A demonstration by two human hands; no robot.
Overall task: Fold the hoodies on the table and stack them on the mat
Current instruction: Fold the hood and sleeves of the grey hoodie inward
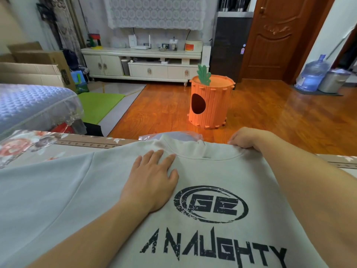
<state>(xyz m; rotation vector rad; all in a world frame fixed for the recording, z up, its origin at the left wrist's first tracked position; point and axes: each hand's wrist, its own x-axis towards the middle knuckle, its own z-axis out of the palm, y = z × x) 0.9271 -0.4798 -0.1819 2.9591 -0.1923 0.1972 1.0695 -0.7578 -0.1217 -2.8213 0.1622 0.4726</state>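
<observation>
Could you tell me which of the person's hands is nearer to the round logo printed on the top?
Left. The left hand lies flat on the pale top, just beside the round logo. The right hand grips the shoulder edge at the far side, well beyond it.

Matt cloth, glossy wood

Under the left fingers (pixel 160 157), the hoodie (pixel 222 171) is smooth matt knit with cracked print; beyond the fingertips, floral tablecloth (pixel 38 146), crinkly plastic bag (pixel 173 135), glossy wood floor (pixel 270 113).

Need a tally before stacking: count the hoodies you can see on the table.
1. A pale grey hoodie lies print-up across the table; left hand presses it flat, right hand pinches its shoulder. More may lie out of view.
</observation>
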